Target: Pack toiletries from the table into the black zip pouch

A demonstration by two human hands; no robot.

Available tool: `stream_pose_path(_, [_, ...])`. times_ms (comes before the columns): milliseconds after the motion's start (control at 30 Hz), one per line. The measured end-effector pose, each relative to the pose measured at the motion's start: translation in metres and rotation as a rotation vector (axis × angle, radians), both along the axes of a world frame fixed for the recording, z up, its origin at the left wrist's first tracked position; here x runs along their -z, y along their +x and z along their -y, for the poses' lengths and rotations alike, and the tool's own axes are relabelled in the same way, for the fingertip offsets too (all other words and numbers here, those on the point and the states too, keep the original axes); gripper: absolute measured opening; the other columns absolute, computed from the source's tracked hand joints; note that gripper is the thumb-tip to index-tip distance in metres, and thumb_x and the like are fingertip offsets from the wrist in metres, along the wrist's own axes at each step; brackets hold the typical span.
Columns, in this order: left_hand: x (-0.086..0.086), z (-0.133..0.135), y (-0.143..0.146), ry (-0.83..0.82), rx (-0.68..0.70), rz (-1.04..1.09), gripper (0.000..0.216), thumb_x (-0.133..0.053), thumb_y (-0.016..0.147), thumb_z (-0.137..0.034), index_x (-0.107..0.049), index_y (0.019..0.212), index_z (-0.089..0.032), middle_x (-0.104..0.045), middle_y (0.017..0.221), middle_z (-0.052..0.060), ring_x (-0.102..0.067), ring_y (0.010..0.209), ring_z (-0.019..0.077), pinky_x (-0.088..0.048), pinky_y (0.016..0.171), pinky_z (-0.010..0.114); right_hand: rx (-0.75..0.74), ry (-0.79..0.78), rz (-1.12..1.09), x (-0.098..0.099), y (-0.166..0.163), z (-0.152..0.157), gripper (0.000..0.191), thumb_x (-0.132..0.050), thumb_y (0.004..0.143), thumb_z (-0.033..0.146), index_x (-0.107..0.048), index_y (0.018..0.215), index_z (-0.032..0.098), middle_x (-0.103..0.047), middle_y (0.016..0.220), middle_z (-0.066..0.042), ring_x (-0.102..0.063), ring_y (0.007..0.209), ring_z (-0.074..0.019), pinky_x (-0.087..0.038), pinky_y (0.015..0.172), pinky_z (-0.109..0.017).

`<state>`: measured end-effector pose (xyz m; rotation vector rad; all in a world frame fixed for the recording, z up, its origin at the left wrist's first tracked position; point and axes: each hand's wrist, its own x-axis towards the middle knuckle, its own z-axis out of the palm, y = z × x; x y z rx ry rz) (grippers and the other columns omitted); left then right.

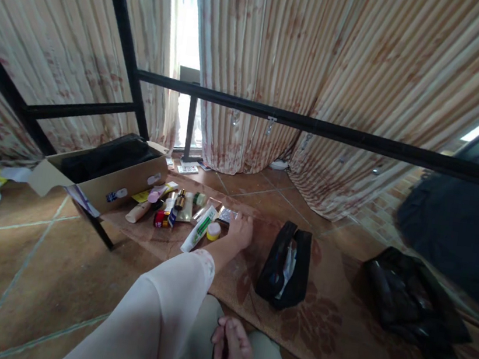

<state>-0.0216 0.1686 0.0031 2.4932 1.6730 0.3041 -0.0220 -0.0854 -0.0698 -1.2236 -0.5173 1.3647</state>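
Note:
My left hand [240, 231], in a pale pink sleeve, reaches out to a cluster of toiletries on a brown floral mat [327, 315]. Its fingertips curl onto the edge of a silvery packet [226, 215]. Right beside the hand lie a small yellow-lidded jar [214, 231] and a white and green tube [198, 230]. Further left lie small bottles [180, 199], a pink-capped tube [144, 208] and a red item [159, 218]. My right hand [234, 355] rests on my beige-trousered knee, fingers held together, holding nothing.
An open black pouch [285, 265] stands right of the hand. A cardboard box [128, 182] holding dark cloth sits at the left. A black bag [412, 305] lies at the right. A black metal frame [317, 125] and curtains run behind. A tiled floor lies at the left.

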Motion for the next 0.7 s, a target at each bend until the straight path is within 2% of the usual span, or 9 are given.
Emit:
stream_pose_path(133, [0.009, -0.008, 0.006, -0.017, -0.012, -0.027, 0.030, -0.050, 0.082, -0.011, -0.061, 0.110, -0.007, -0.064, 0.113, 0.024, -0.046, 0.121, 0.0351, -0.012, 0.111, 0.060, -0.026, -0.049, 0.024, 0.006, 0.002, -0.004, 0.062, -0.058, 0.065, 0.081, -0.061, 0.078, 0.020, -0.058, 0.055, -0.001, -0.027, 0.028, -0.0051, -0.015, 0.027, -0.023])
stream_pose_path(233, [0.006, -0.004, 0.010, 0.009, 0.008, -0.013, 0.031, -0.042, 0.087, -0.010, -0.060, 0.112, -0.007, -0.062, 0.115, 0.024, -0.049, 0.120, 0.0333, -0.010, 0.114, 0.057, -0.054, -0.064, 0.039, 0.010, 0.005, -0.005, 0.061, -0.057, 0.067, 0.080, -0.062, 0.080, 0.021, -0.057, 0.054, 0.000, -0.027, 0.027, -0.0058, -0.015, 0.026, -0.024])
stream_pose_path(300, [0.001, 0.004, 0.012, 0.021, 0.004, 0.079, 0.030, -0.041, 0.089, -0.013, -0.059, 0.113, -0.007, -0.062, 0.113, 0.023, -0.053, 0.116, 0.0325, -0.015, 0.113, 0.057, -0.087, -0.066, 0.037, 0.013, 0.009, -0.005, 0.060, -0.058, 0.067, 0.079, -0.063, 0.081, 0.021, -0.058, 0.054, -0.001, -0.028, 0.026, -0.0063, -0.015, 0.026, -0.024])
stream_pose_path(400, [-0.005, 0.030, 0.012, -0.030, -0.065, 0.446, 0.031, -0.048, 0.090, -0.026, -0.055, 0.117, -0.012, -0.062, 0.110, 0.018, -0.058, 0.109, 0.0304, -0.035, 0.105, 0.053, -0.098, -0.074, 0.037, 0.016, 0.012, -0.005, 0.060, -0.059, 0.066, 0.078, -0.064, 0.081, 0.020, -0.059, 0.055, -0.002, -0.030, 0.027, -0.0067, -0.017, 0.027, -0.024])
stream_pose_path(500, [-0.002, 0.068, 0.005, -0.230, -0.194, 1.019, 0.030, -0.047, 0.091, -0.033, -0.053, 0.117, -0.020, -0.063, 0.104, 0.009, -0.063, 0.094, 0.0209, -0.052, 0.087, 0.038, -0.093, -0.073, 0.040, 0.015, 0.010, -0.004, 0.059, -0.061, 0.065, 0.078, -0.064, 0.079, 0.020, -0.059, 0.055, -0.002, -0.030, 0.028, -0.0064, -0.018, 0.029, -0.024])
stream_pose_path(600, [0.007, 0.110, -0.007, -0.503, -0.279, 1.494, 0.031, -0.054, 0.085, -0.034, -0.051, 0.113, -0.021, -0.060, 0.095, 0.004, -0.061, 0.074, 0.0148, -0.055, 0.063, 0.029, -0.072, -0.054, 0.028, 0.010, 0.007, -0.003, 0.058, -0.062, 0.064, 0.077, -0.064, 0.077, 0.021, -0.059, 0.056, -0.002, -0.031, 0.029, -0.0066, -0.019, 0.030, -0.024])
stream_pose_path(700, [0.009, 0.144, -0.025, -0.605, -0.293, 1.662, 0.031, -0.066, 0.072, -0.029, -0.052, 0.097, -0.018, -0.059, 0.085, 0.001, -0.057, 0.066, 0.0116, -0.051, 0.055, 0.023, -0.079, -0.045, 0.034, 0.004, 0.005, -0.001, 0.054, -0.068, 0.062, 0.074, -0.063, 0.072, 0.021, -0.060, 0.058, -0.002, -0.035, 0.032, -0.0069, -0.023, 0.032, -0.023])
